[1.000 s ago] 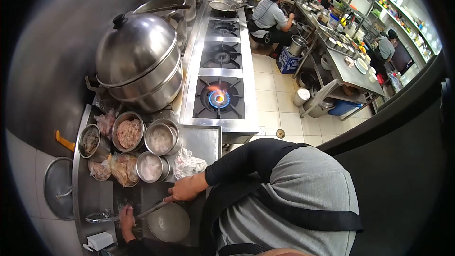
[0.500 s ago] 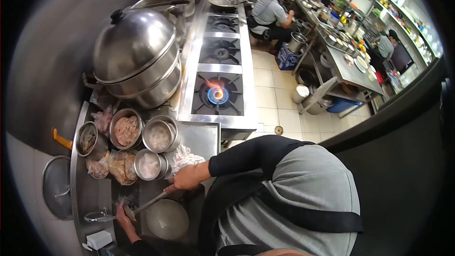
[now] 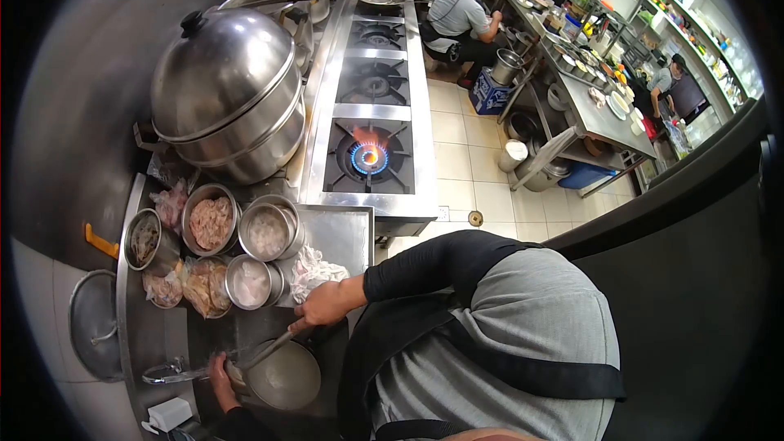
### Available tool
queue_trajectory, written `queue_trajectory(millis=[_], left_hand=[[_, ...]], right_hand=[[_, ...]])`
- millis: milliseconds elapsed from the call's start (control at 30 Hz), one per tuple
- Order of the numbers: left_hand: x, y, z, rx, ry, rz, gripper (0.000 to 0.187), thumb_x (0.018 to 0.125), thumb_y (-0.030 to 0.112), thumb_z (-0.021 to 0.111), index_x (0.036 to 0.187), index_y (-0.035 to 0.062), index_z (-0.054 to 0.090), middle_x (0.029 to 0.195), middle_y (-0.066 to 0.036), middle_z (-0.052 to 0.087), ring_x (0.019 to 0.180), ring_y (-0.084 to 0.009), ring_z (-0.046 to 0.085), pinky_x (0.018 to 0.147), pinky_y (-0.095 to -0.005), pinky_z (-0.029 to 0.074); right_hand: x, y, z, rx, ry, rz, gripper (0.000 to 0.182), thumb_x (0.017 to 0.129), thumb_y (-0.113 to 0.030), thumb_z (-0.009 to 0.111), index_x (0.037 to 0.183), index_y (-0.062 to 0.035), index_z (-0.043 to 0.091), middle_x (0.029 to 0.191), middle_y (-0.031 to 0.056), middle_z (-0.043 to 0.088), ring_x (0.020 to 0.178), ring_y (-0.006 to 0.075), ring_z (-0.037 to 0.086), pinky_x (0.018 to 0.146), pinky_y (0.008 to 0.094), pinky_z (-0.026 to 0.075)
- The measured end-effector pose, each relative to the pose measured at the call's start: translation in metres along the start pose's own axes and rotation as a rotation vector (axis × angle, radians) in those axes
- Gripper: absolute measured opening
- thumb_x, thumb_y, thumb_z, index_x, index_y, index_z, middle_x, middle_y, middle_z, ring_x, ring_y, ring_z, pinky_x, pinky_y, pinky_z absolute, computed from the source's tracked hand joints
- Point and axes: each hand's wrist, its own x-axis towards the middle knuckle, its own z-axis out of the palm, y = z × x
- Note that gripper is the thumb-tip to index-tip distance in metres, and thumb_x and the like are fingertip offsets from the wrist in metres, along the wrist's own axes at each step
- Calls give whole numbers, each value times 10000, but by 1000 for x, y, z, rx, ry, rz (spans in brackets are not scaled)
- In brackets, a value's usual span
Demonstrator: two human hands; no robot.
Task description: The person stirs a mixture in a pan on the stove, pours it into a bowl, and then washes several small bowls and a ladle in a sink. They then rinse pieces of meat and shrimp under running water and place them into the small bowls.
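My right hand (image 3: 323, 305) is wrapped round the upper end of a long-handled utensil (image 3: 268, 351), which slants down over the sink. Beside the utensil's lower end, my left hand (image 3: 222, 384) is closed against its head. That head is partly hidden, so its exact shape does not show. A round metal bowl (image 3: 287, 377) sits in the sink basin just under the handle. The tap (image 3: 167, 371) reaches toward my left hand from the sink's edge. A crumpled white cloth (image 3: 314, 271) lies beside my right hand.
Metal pots of raw food (image 3: 211, 224) and bagged food (image 3: 206, 287) crowd the counter behind the sink. A large domed steamer (image 3: 233, 90) stands beside the stove, where a front burner (image 3: 369, 158) burns. One co-worker (image 3: 461, 16) sits by the prep table (image 3: 608, 122); another person (image 3: 665, 86) is farther off.
The utensil's head and my left hand have shifted slightly right, toward the bowl. The water splash seen earlier near my left hand no longer shows. My right hand keeps its hold.
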Motion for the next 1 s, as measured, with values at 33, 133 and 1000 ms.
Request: queue_trajectory(millis=[33, 133, 1000], left_hand=[[5, -5, -4, 1, -1, 2, 342, 845, 301, 684, 949, -23, 654, 994, -114, 588, 976, -247, 510, 929, -369, 384], [23, -20, -21, 39, -223, -49, 455, 850, 302, 675, 1137, -50, 644, 1188, -160, 600, 1111, -292, 532, 1010, -379, 368], [-1, -68, 38, -517, 108, -132, 795, 903, 586, 609, 1464, 67, 389, 1233, -168, 612, 989, -379, 649, 860, -522, 498]], right_hand=[[0, 0, 0, -1, 2, 1, 681, 871, -145, 596, 1512, -180, 369, 1179, 169, 582, 919, 383, 669, 776, 464, 554], [-4, -4, -9, 9, -18, 11, 689, 863, -144, 610, 1510, -187, 376, 1188, 169, 579, 930, 385, 667, 786, 463, 552], [30, -33, -36, 1466, -5, 601, 400, 960, -82, 588, 1343, -20, 489, 787, 41, 580, 535, 83, 484, 452, 222, 362]])
